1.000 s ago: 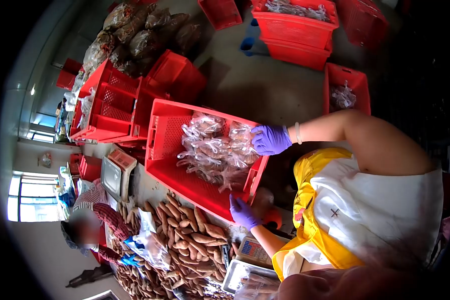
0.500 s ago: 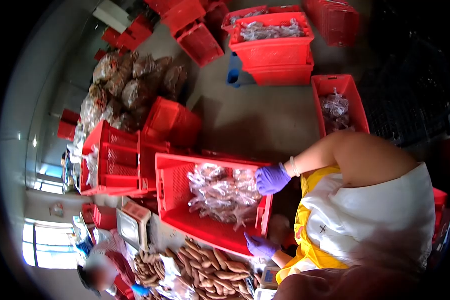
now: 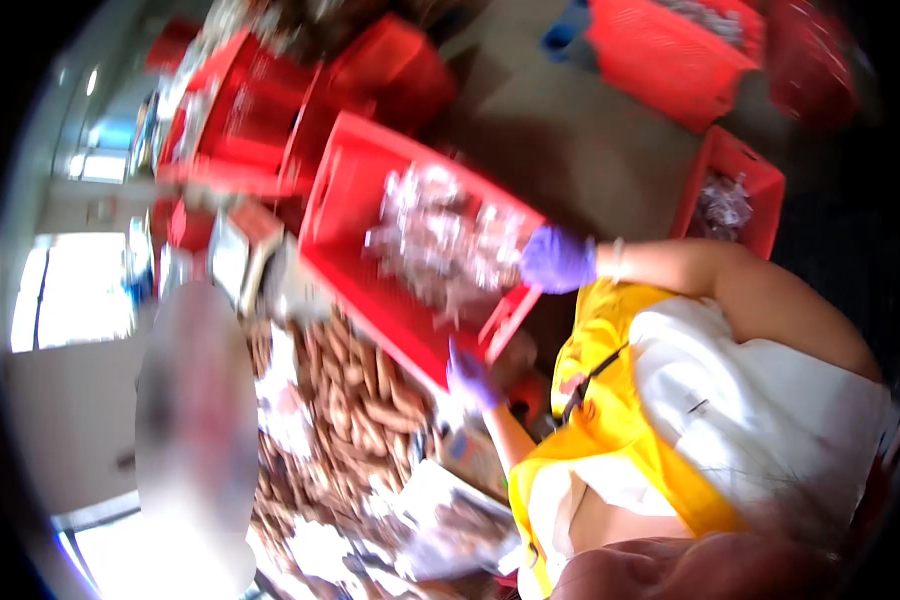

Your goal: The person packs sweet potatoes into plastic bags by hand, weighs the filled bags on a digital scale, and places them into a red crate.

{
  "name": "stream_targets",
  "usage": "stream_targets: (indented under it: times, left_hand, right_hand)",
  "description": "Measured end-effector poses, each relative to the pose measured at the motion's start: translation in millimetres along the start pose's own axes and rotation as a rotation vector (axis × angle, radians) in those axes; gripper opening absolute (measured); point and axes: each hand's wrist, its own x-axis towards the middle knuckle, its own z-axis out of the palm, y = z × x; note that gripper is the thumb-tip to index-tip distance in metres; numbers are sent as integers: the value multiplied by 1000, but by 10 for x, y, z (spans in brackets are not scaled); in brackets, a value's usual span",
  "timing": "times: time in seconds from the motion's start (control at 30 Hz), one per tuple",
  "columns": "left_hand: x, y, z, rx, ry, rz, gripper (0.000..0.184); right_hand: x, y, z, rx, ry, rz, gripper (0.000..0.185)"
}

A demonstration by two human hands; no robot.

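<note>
Bags of clear plastic (image 3: 450, 235) with reddish-brown contents fill part of a red crate (image 3: 370, 300). My right hand (image 3: 558, 260), in a purple glove, is closed on the crate's near upper corner, beside the bags. At the near lower corner, my left hand (image 3: 470, 380), gloved alike, grips the crate with its thumb against the wall. Its other fingers are partly hidden. The frame is blurred by motion.
Loose brown root vegetables (image 3: 355, 400) lie below the crate, with a scale (image 3: 445, 500) nearby. More red crates (image 3: 240, 120) are stacked at upper left. Others, including a small bag-filled crate (image 3: 710, 195), stand at upper right. A blurred person (image 3: 198, 400) is at lower left.
The view has swung and tilted, so the crate appears more slanted. Both hands stay at the same crate corners, and the bags remain inside. The co-worker appears larger at the lower left.
</note>
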Motion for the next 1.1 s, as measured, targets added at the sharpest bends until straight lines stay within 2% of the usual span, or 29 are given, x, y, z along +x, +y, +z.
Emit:
stream_targets:
  times: [0.07,0.1,0.2,0.33,0.43,0.47,0.5,0.53,0.6,0.67,0.73,0.87,0.93,0.97,1.0,1.03,1.07,1.1]
  left_hand:
    - [5,80,-96,-11,-46,-87,39]
    - [9,96,-88,-53,2,-65,39]
    - [-30,-92,41,-122,28,-108,45]
    - [-62,-160,80,-198,5,-216,47]
    - [-28,-119,34,-95,25,-148,46]
    - [5,-21,-40,-34,23,-180,42]
    - [14,-14,-61,-43,17,-187,44]
    - [9,-11,-70,-53,8,-196,45]
    - [11,121,-106,60,61,-238,50]
    - [-95,253,-167,22,218,-240,52]
    - [-332,437,-313,56,301,-278,51]
    - [-1145,725,-872,-34,249,-512,51]
    - [-1661,758,-1080,-119,417,-762,43]
    - [-2028,645,-1123,-87,537,-789,38]
    - [-2371,580,-1202,-238,652,-996,36]
    - [-2690,487,-1301,-188,782,-991,35]
    - [-2782,580,-1575,-225,905,-1094,33]
    - [-3080,458,-1665,-215,1046,-1105,32]
  right_hand:
    - [-40,-21,108,-38,-104,64,17]
    - [-47,-19,126,-43,-128,67,15]
    - [9,-36,93,13,-28,31,13]
    - [61,-34,26,43,-111,48,14]
    - [113,-69,-5,21,-285,105,15]
    - [146,-96,16,20,-404,196,13]
    - [189,-102,-6,99,-423,202,15]
    - [261,-152,-47,127,-370,269,35]
    - [394,-158,22,282,-377,271,62]
    - [745,-235,11,429,-556,242,75]
    - [992,-315,201,518,-423,45,78]
    - [1544,-775,484,637,-403,-173,79]
    - [1795,-1089,634,789,-359,-262,70]
    - [1889,-1278,705,882,-401,-245,69]
    - [1974,-1477,760,971,-443,-218,69]
    - [2071,-1688,784,1053,-520,-185,69]
    - [2167,-1898,860,1063,-510,-262,75]
    - [2285,-2146,900,1088,-495,-321,80]
